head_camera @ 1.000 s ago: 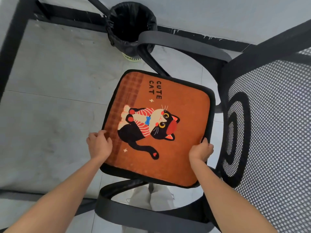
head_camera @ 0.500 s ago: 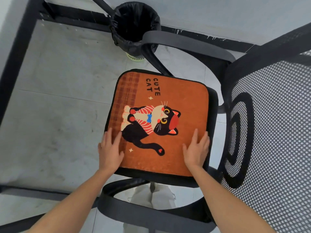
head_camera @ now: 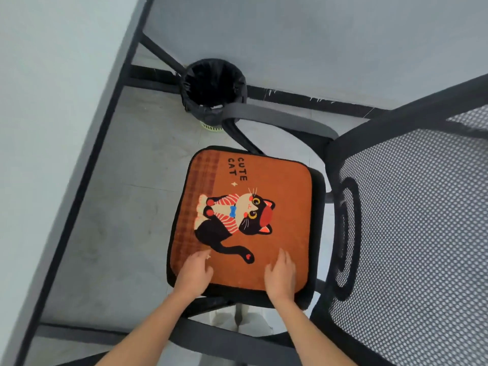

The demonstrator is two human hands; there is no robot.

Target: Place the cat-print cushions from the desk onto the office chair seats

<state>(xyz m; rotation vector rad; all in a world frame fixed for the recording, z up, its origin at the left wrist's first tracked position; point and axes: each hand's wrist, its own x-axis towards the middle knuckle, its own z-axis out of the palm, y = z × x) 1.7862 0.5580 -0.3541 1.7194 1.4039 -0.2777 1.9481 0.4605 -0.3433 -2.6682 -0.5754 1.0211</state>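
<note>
Both bare forearms extend forward from the lower frame edge. The left hand lies palm down, fingers loosely spread. The right hand lies palm down, fingers together, pointing forward, level with the left.

Single head cam, looking steeply down.
It's hovering close above the office chair seat, backrest sitting at 3 o'clock, bin at 12.
</note>
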